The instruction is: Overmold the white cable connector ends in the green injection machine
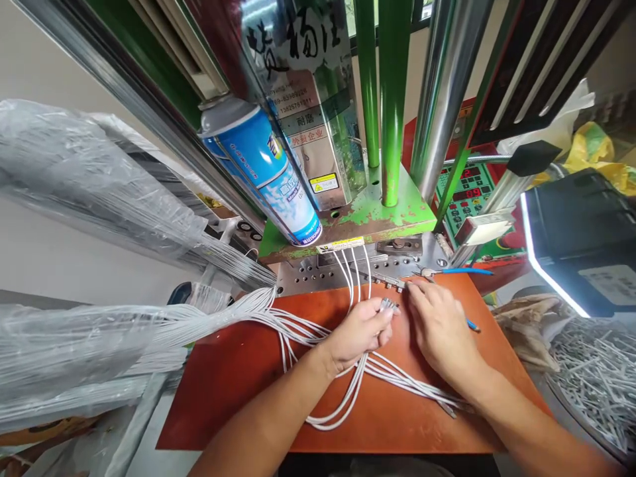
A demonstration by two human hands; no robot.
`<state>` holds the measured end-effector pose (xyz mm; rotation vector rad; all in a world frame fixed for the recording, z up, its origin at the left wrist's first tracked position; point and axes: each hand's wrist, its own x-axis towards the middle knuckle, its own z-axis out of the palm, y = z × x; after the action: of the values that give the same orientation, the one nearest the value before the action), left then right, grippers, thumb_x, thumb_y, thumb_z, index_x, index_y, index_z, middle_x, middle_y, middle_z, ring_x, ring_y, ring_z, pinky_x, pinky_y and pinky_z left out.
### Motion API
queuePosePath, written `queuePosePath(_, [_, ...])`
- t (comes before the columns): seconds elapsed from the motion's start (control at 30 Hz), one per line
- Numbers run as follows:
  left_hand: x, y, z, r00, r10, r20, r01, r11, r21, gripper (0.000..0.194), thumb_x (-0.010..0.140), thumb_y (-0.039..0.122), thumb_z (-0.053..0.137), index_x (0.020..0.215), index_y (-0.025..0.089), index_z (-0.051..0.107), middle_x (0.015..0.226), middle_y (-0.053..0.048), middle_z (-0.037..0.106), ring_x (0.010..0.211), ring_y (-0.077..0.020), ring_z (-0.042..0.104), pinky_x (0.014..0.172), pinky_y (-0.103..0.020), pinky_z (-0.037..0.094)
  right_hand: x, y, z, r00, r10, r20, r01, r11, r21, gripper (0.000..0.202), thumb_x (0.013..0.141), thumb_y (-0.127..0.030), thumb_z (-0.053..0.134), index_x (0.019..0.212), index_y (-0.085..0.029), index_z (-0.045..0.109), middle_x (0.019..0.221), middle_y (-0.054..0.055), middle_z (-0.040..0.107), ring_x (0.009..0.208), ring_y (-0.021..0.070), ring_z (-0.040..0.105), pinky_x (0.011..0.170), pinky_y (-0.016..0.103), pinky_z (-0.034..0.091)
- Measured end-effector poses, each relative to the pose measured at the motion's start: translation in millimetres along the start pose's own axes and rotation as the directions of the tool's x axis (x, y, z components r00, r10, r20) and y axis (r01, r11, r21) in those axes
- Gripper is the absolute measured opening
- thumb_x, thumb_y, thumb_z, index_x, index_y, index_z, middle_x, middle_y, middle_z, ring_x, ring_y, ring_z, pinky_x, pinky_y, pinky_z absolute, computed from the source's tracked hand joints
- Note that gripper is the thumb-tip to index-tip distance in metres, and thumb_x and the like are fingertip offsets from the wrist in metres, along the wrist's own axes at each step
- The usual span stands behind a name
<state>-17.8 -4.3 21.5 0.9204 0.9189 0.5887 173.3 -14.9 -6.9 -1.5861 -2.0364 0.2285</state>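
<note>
My left hand (362, 328) is closed in a pinch around small silvery metal connectors (389, 304), above the orange-brown board. Just right of it, my right hand (440, 324) has its fingers together and curled, with the fingertips at the right end of a narrow metal strip (385, 281). Small metal pieces sit along that strip, at the edge of the press bed. White cables (342, 404) loop under and around my left hand. Several thin white cables (368, 271) run up under the green press plate (397, 215).
A blue spray can (278, 179) leans on the green plate. Pliers with blue handles (467, 271) lie behind my right hand. Plastic-wrapped cable bundles (163, 331) come in from the left. At right stand a lamp (586, 245), a control panel (467, 199) and a bin of white scraps (601, 371).
</note>
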Motion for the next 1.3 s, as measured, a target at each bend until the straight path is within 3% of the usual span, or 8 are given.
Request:
queuePosePath(0.1, [4.5,-11.5,-4.4,0.998,0.035,-0.060,-0.035,0.999,0.006,0.054,0.080,0.059,0.077,0.102,0.012,0.062,0.075,0.000,0.061,0.051,-0.0073,0.055,0.046,-0.018,0.042,-2.6,-1.6,3.5,0.993,0.009,0.122,0.020,0.972,-0.234,0.034,0.102,-0.019,0.041,0.129,-0.016,0.062,0.111,0.014,0.065,0.099,0.0323,0.055,0.074,0.042,0.043])
queuePosePath(0.2, [6.0,-19.9,-2.1,0.993,0.078,-0.093,-0.074,0.996,0.049,0.051,0.079,0.059,0.078,0.088,0.012,0.059,0.070,-0.001,0.062,0.052,-0.0123,0.062,0.049,-0.024,0.053,-9.5,1.1,-3.6,0.991,-0.030,0.127,0.053,0.983,-0.175,0.023,0.104,-0.026,0.044,0.107,-0.018,0.065,0.095,0.009,0.064,0.088,0.0268,0.056,0.073,0.038,0.040])
queuePosePath(0.4, [2.3,-19.0,5.0,0.990,0.054,-0.129,-0.024,0.975,0.221,0.044,0.088,0.057,0.068,0.078,0.016,0.055,0.062,0.000,0.060,0.043,-0.0111,0.058,0.039,-0.020,0.045,-27.5,12.4,-11.5,0.994,-0.012,0.109,-0.005,0.989,0.151,0.022,0.107,-0.035,0.044,0.113,-0.022,0.061,0.100,0.004,0.066,0.087,0.0205,0.064,0.076,0.034,0.044])
queuePosePath(0.57, [3.3,-21.3,3.7,0.994,0.020,-0.108,0.014,0.953,0.302,0.040,0.096,0.052,0.056,0.079,0.017,0.058,0.057,0.001,0.058,0.040,-0.0098,0.054,0.037,-0.018,0.041,-28.1,8.3,-4.5,0.993,-0.058,0.099,0.042,0.986,0.163,0.026,0.107,-0.035,0.044,0.113,-0.019,0.064,0.095,0.007,0.064,0.089,0.0221,0.063,0.080,0.034,0.045])
queuePosePath(0.83, [3.2,-21.7,4.9,0.990,0.003,-0.142,0.039,0.954,0.296,0.033,0.096,0.046,0.056,0.087,0.015,0.062,0.062,0.001,0.059,0.040,-0.0085,0.052,0.037,-0.018,0.039,-25.9,9.6,-3.5,0.994,-0.093,0.065,0.084,0.989,0.125,0.026,0.108,-0.033,0.044,0.111,-0.017,0.065,0.093,0.007,0.062,0.085,0.0208,0.062,0.075,0.033,0.043])
queuePosePath(1.03, [5.7,-22.9,12.9,0.978,0.031,-0.208,0.033,0.953,0.302,0.034,0.094,0.044,0.059,0.074,0.017,0.056,0.059,0.003,0.055,0.038,-0.0066,0.047,0.036,-0.017,0.032,-26.8,8.4,-1.3,0.984,-0.160,0.082,0.155,0.986,0.062,0.026,0.107,-0.031,0.042,0.101,-0.018,0.063,0.083,0.005,0.059,0.072,0.0199,0.056,0.064,0.034,0.037])
queuePosePath(1.2, [7.9,-20.1,11.4,0.991,0.035,-0.131,0.005,0.957,0.291,0.040,0.097,0.053,0.054,0.084,0.016,0.060,0.063,0.000,0.060,0.043,-0.0096,0.054,0.041,-0.020,0.039,-23.8,9.4,-6.4,0.995,-0.039,0.094,0.009,0.952,0.307,0.023,0.107,-0.034,0.046,0.109,-0.021,0.065,0.096,0.007,0.066,0.088,0.0223,0.062,0.079,0.035,0.045])
queuePosePath(1.3, [7.7,-17.5,6.7,0.968,0.142,-0.207,-0.053,0.922,0.384,0.038,0.099,0.053,0.051,0.094,0.017,0.062,0.055,0.005,0.052,0.043,-0.0075,0.044,0.044,-0.018,0.034,-23.9,10.9,-8.3,0.998,0.033,0.045,-0.047,0.926,0.375,0.021,0.106,-0.035,0.050,0.113,-0.023,0.065,0.102,0.006,0.068,0.091,0.0215,0.064,0.083,0.036,0.047])
